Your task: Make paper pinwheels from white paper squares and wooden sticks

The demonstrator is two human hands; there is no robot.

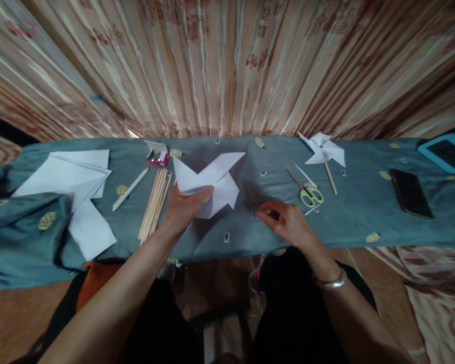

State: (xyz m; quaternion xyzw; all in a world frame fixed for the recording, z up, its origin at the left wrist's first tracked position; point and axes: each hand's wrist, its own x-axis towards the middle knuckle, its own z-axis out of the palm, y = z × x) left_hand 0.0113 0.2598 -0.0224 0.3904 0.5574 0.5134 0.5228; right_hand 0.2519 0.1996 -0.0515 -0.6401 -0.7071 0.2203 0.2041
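Note:
A white paper pinwheel (222, 189) with folded blades is in my left hand (187, 205), the thumb pressed on its middle. No stick shows on it. To its right, my right hand (284, 218) is closed in a pinch just above the cloth; a tiny thing seems to be at the fingertips, too small to make out. Beside my left hand lie several thin wooden sticks (151, 207). Behind them stands a small open box (158, 154) of tiny metallic pieces. A finished pinwheel (321, 148) on a wooden stick (330, 178) lies at the back right.
Green-handled scissors (307, 194) and thin paper strips lie right of my right hand. A phone (411, 193) and a blue-framed device (449, 153) are at the far right. Left are a white pen (130, 189) and paper sheets (87, 174) on the green cloth (200, 242). A curtain (227, 65) hangs behind.

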